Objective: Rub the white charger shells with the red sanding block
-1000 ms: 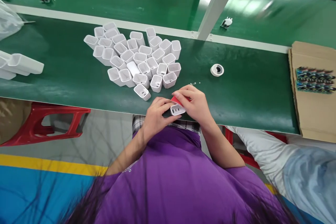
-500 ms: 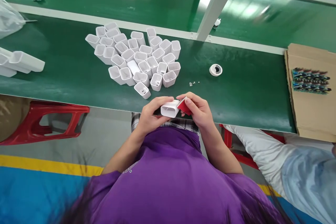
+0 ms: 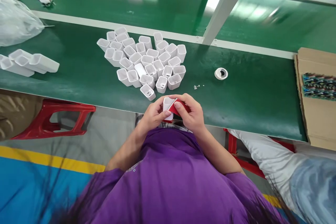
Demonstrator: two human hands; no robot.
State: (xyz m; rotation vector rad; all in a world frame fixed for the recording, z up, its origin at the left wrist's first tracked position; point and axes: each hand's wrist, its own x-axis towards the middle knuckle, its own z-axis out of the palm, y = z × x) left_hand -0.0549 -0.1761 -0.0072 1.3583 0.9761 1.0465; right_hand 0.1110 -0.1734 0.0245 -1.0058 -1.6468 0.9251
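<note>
At the near edge of a green workbench [image 3: 257,101], I steady a white plastic shell [image 3: 166,104] in my left hand [image 3: 153,113], fingers wrapped along its side and thumb at its front, a grip that seems meant to keep it from turning. My right hand [image 3: 193,114] pinches a red pad [image 3: 173,109] with a pale edge, the thumb pressed on its face. The pad slants across the shell, probably so its edge can bear on the plastic, though my fingers hide the exact contact. Both hands meet close to my body, likely for a good view. Just beyond, standing shells [image 3: 158,65] crowd together, nearly all open end up, perhaps so their insides show at a glance; one closed face [image 3: 140,70] among them is the exception. At left, fallen shells [image 3: 46,63] lie on their sides near a clear plastic bag [image 3: 19,21]. At right, small white crumbs [image 3: 195,87] and a white ring [image 3: 221,74] sit apart from the cluster, the ring presumably within easy reach. Farther right, circuit boards [image 3: 319,85] rest in rows on cardboard [image 3: 319,119], which may cushion them.
</note>
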